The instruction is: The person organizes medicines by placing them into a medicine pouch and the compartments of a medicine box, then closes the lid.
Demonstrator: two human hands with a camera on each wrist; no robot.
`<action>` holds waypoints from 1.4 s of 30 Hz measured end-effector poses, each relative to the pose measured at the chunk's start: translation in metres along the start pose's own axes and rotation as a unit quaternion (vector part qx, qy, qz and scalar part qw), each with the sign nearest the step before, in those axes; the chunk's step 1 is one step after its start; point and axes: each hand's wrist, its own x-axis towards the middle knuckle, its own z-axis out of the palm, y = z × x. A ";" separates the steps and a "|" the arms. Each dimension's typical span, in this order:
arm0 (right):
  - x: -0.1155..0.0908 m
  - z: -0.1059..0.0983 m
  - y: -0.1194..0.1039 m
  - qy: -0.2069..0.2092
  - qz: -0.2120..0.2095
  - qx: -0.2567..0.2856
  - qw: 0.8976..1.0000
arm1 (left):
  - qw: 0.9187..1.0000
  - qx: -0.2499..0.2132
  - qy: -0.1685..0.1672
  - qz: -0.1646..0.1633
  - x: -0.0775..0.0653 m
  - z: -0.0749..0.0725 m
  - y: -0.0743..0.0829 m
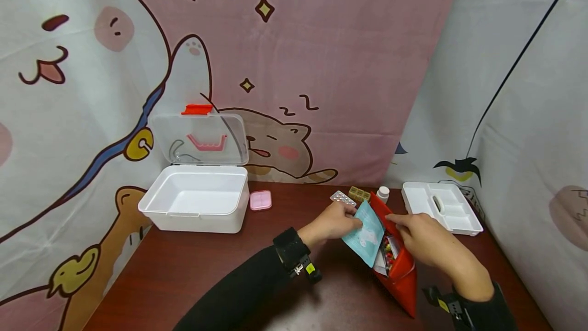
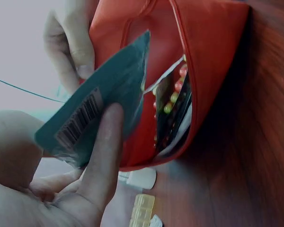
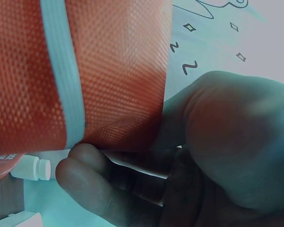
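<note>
My left hand (image 1: 332, 225) pinches a flat teal packet (image 1: 364, 234) between thumb and fingers, tilted over the mouth of a red fabric pouch (image 1: 405, 285). The packet's barcode (image 2: 80, 118) shows in the left wrist view. My right hand (image 1: 429, 241) grips the pouch's upper rim and holds it up, gaping open. Inside sit red and yellow beads (image 2: 174, 97) and some pale packaging, mostly hidden. A pale band (image 3: 64, 71) crosses the pouch's outside in the right wrist view.
Behind the pouch are a blister pack (image 1: 342, 197), a yellow pill case (image 1: 359, 194) and a white bottle (image 1: 383, 194). A divided white tray (image 1: 464, 221) lies right. On the left stand an open-lidded white box (image 1: 197, 222) and a small pink case (image 1: 260, 200).
</note>
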 end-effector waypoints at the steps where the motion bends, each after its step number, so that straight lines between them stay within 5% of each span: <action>1: 0.000 0.000 0.000 0.000 -0.001 0.001 1.000 | 1.000 -0.007 -0.005 -0.003 0.000 0.002 0.001; 13: 0.000 0.001 0.001 0.002 -0.001 0.004 1.000 | 0.994 -0.083 -0.026 -0.063 -0.001 0.022 0.009; 23: 0.000 0.002 0.000 0.007 -0.003 0.001 1.000 | 0.988 -0.132 -0.039 -0.066 0.000 0.039 0.010; 32: 0.000 0.000 -0.003 0.003 -0.003 0.006 1.000 | 0.986 -0.140 -0.054 -0.065 0.002 0.049 0.012; 42: 0.000 -0.001 0.000 0.009 -0.002 -0.004 1.000 | 0.991 -0.095 -0.015 -0.090 -0.001 0.053 0.020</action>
